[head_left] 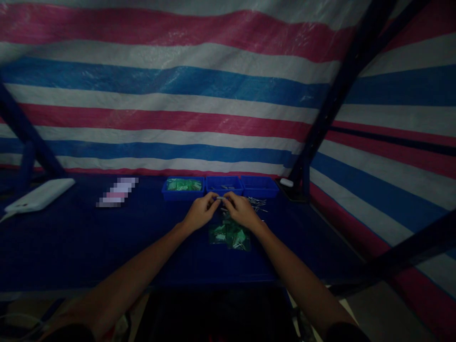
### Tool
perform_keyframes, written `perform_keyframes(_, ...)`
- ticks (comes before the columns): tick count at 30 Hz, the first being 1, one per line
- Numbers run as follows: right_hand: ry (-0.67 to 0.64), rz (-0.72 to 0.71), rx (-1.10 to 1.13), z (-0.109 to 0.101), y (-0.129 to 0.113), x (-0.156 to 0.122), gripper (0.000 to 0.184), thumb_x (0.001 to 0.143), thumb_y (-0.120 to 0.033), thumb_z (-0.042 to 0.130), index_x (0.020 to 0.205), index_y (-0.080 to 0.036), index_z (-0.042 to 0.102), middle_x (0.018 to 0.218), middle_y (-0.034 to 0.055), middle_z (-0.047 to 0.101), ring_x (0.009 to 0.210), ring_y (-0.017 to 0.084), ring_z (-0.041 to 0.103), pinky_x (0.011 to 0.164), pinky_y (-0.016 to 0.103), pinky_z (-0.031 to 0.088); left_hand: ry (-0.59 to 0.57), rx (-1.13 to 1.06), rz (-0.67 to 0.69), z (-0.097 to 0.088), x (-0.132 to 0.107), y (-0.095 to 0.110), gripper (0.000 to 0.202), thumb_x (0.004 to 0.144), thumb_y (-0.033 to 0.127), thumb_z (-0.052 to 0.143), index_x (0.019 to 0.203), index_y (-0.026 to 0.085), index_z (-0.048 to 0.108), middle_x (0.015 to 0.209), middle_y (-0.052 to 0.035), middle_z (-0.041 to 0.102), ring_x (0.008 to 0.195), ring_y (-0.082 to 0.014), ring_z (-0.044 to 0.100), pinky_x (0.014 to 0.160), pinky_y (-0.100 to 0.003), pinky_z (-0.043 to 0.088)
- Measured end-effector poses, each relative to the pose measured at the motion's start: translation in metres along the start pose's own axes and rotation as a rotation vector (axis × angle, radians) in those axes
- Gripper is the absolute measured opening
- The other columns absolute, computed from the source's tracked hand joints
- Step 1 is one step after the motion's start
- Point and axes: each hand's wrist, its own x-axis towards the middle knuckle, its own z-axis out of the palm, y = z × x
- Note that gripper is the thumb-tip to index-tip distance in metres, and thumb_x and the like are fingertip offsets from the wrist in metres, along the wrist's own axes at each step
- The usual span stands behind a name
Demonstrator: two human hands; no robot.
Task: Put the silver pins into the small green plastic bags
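Observation:
My left hand and my right hand meet over the table, thumbs and fingers pinched together. Between their fingertips is a small, thin, silvery metal piece, held at both ends; its exact kind is too small to make out. Just beneath and nearer me lie green-tinted clear plastic bags with small pale and metal pieces inside. Beyond my right hand is a loose pile of thin metal pins.
Three blue bins stand in a row behind my hands: one with green bags, one with a few metal pieces, and a right-hand bin. A white device with a cable lies left. A dark phone-like object lies right. Striped sheeting surrounds the blue table.

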Motion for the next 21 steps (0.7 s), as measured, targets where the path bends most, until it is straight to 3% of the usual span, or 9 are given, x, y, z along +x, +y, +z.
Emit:
perform_keyframes(7,-0.016,-0.027,0.015,-0.0022,-0.0011,0.0002,0.021,0.088,-0.028,0.039,0.08,-0.018,0.056,0.064,-0.0008,0.056,0.058,0.011,0.052,0.057,0.021,0.033,0.012,-0.025,0.026,0.0,-0.0004,-0.001,0.023,0.083,0.033,0.044,0.098,0.017,0.052,0.058,0.0055,0.045,0.047,-0.0076,0.045,0.046,-0.018,0.032)
perform_keyframes(10,-0.022,0.0,0.046,-0.0011,0.0003,-0.001,0.019,0.085,-0.033,0.045,0.092,-0.018,0.055,0.061,-0.0027,0.054,0.055,0.011,0.05,0.054,0.021,0.033,0.01,0.002,0.029,-0.0004,0.0003,-0.0016,0.022,0.084,0.034,0.044,0.094,0.017,0.053,0.057,0.0053,0.046,0.048,-0.0078,0.045,0.046,-0.018,0.032)
perform_keyframes(13,-0.019,0.001,0.068,0.0007,0.0026,-0.0016,0.028,0.08,-0.033,0.052,0.105,-0.019,0.05,0.061,-0.0042,0.053,0.054,0.011,0.05,0.053,0.021,0.034,0.014,0.028,0.02,-0.0003,0.001,-0.0013,0.023,0.084,0.035,0.043,0.089,0.016,0.054,0.057,0.0041,0.049,0.049,-0.0087,0.047,0.048,-0.019,0.033)
perform_keyframes(21,-0.014,-0.028,0.035,0.0022,0.0043,-0.0005,0.016,0.083,-0.029,0.047,0.094,-0.019,0.053,0.064,-0.0019,0.055,0.059,0.012,0.051,0.057,0.021,0.035,-0.02,0.061,0.013,-0.0035,0.0008,0.0034,0.029,0.087,0.036,0.036,0.079,0.015,0.056,0.057,0.0029,0.051,0.051,-0.009,0.047,0.051,-0.02,0.033)
